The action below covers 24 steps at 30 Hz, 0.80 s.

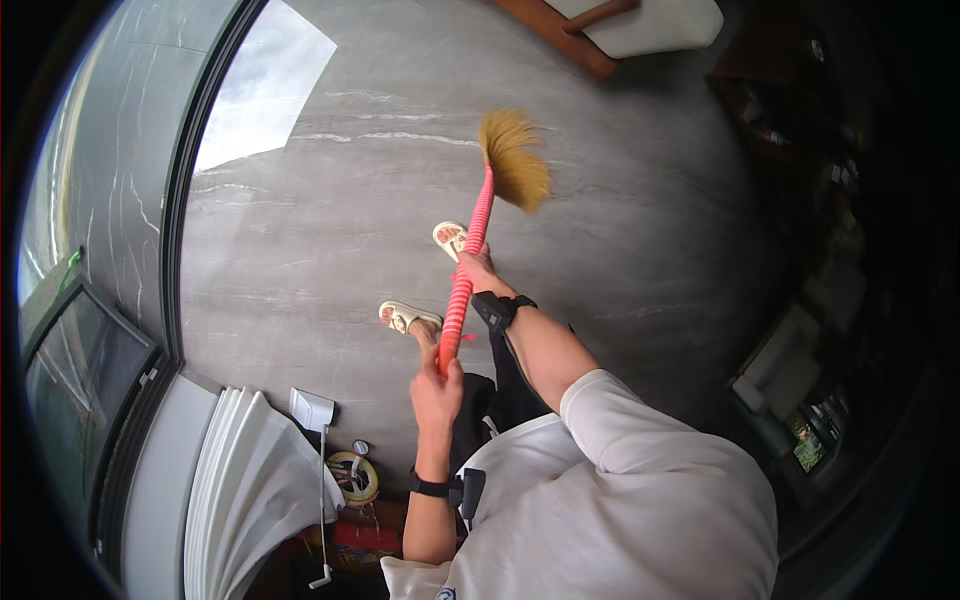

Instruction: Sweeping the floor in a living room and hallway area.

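Observation:
A straw broom (pixel 456 313) with a pink-red and white banded handle slants across the middle of the view. Around the end of its handle my left hand (pixel 437 396) is closed. Farther down the handle, nearer the bristles, my right hand (pixel 480 271) grips it. The yellow-brown bristles (pixel 517 169) fan out over the grey, white-veined floor (pixel 345 240); whether they touch it is hard to tell. My feet, in cream slide sandals (pixel 411 315), stand beside and partly behind the handle. Each wrist wears a black strapped device (pixel 495 309).
At the left runs a dark door frame (pixel 180 187). A white curtain (pixel 255 487), a long-handled dustpan (pixel 311 409) and a small yellow-tyred wheel (pixel 360 480) are at lower left. A wooden chair with a pale cushion (pixel 645 26) stands at the top; dim furniture (pixel 787 360) lines the right.

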Tool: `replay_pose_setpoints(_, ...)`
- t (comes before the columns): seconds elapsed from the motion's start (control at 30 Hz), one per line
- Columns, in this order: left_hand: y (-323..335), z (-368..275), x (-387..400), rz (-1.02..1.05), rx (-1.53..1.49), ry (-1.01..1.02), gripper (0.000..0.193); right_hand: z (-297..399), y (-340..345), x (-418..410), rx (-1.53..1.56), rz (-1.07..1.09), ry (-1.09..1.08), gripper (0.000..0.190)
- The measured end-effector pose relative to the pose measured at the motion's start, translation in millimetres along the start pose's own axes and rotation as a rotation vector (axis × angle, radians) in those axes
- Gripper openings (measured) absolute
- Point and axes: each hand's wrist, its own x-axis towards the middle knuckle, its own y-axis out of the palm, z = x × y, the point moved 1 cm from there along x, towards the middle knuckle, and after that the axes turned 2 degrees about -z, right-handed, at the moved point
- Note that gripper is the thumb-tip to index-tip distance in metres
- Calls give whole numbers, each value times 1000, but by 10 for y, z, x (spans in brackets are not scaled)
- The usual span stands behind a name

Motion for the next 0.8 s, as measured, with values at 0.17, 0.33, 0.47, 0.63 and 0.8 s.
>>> replay_pose_setpoints(0.17,-578,235,-401,-276,-499,-91,40,-188,938,-821,34,255,170,46)
replay_pose_setpoints(0.33,-774,205,-534,-713,123,439,25,-546,1428,-1478,-5,572,288,39)
replay_pose_setpoints(0.47,-831,229,-618,-732,-273,569,18,-538,1434,-1821,36,583,237,37)
replay_pose_setpoints(0.63,-620,198,-646,-618,-616,524,9,-207,848,-1534,44,328,94,59)
replay_pose_setpoints(0.8,26,99,-84,-113,-1124,149,20,20,-92,108,-62,-224,-125,67)
